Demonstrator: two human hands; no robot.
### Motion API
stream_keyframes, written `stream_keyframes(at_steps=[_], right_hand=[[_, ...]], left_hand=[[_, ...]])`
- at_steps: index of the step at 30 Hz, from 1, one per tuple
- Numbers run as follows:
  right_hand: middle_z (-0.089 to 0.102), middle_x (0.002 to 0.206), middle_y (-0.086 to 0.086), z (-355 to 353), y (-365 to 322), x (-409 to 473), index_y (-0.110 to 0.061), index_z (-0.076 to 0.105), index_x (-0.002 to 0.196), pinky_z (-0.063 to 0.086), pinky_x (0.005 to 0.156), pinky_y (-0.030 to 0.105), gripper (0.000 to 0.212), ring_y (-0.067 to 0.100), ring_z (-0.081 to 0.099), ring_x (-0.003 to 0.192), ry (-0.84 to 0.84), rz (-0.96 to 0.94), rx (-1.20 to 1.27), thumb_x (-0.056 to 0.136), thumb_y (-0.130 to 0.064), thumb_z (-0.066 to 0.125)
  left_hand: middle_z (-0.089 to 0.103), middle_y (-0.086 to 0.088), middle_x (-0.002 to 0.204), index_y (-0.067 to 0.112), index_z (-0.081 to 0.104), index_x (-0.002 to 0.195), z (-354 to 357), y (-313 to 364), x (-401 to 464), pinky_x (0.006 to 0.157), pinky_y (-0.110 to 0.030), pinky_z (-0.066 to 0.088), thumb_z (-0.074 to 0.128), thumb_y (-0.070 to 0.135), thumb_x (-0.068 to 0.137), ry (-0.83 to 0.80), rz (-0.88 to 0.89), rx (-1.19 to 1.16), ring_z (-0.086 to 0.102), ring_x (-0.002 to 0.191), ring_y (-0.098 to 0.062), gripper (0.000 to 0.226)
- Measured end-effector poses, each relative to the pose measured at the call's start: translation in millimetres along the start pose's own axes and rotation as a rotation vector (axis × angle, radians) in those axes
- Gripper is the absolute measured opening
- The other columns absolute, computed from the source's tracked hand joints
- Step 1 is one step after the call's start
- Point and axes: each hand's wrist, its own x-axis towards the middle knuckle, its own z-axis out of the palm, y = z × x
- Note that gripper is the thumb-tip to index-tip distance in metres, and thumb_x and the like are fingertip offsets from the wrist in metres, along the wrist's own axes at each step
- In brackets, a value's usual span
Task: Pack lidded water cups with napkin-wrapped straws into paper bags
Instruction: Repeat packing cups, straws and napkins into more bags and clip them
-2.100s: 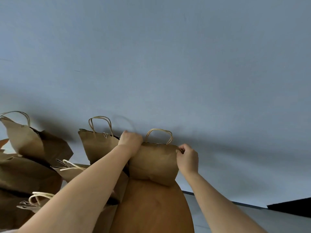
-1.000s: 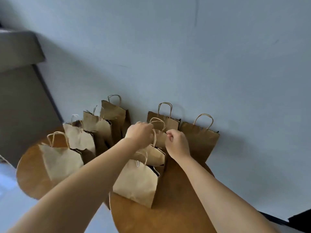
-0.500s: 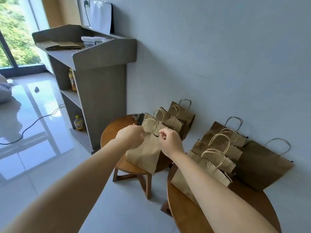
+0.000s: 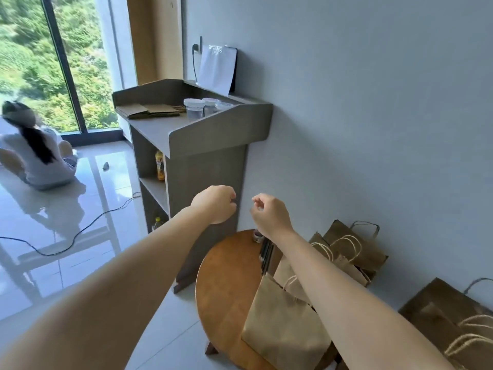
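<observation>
Hanging in mid-air, both hands are empty now — half a second ago they were pinching the top of a paper bag over the round table (image 4: 226, 287), and that bag (image 4: 285, 329) now stands on the table, let go. The left hand (image 4: 216, 204) has its fingers curled in loosely around nothing; the right hand (image 4: 269, 213) shows thumb and forefinger a little apart, the rest softly bent, also holding nothing. The view has also swung up toward the grey counter (image 4: 186, 126), so I judge one bag as finished and the next round about to start.

On that counter stand the lidded cups (image 4: 194, 108) — clear, upright, their long axis vertical with lids up — clustered near the wall end. Flat paper bags (image 4: 149, 110) lie beside them, long side running along the counter toward the window. Straws and napkins are not something I can pick out.

More packed bags (image 4: 354, 249) lean near the wall behind the table, handles up. A person (image 4: 34, 156) sits on the floor by the window.
</observation>
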Motion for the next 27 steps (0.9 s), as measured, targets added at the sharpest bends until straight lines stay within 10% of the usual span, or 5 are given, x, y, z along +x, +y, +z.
stream_keyframes(at_steps=[27], right_hand=[[0.066, 0.103, 0.01, 173.0, -164.1, 369.5, -0.004, 0.064, 0.105, 0.045, 0.079, 0.03, 0.024, 0.025, 0.059, 0.095, 0.258, 0.058, -0.002, 0.089, -0.01, 0.048]], left_hand=[[0.063, 0.0, 0.118, 0.018, 0.059, 0.124, -127.5, -228.7, 362.8, 0.087, -0.03, 0.046, 0.049, 0.02, 0.095, 0.088, 0.325, -0.13, 0.059, 0.106, -0.02, 0.031]])
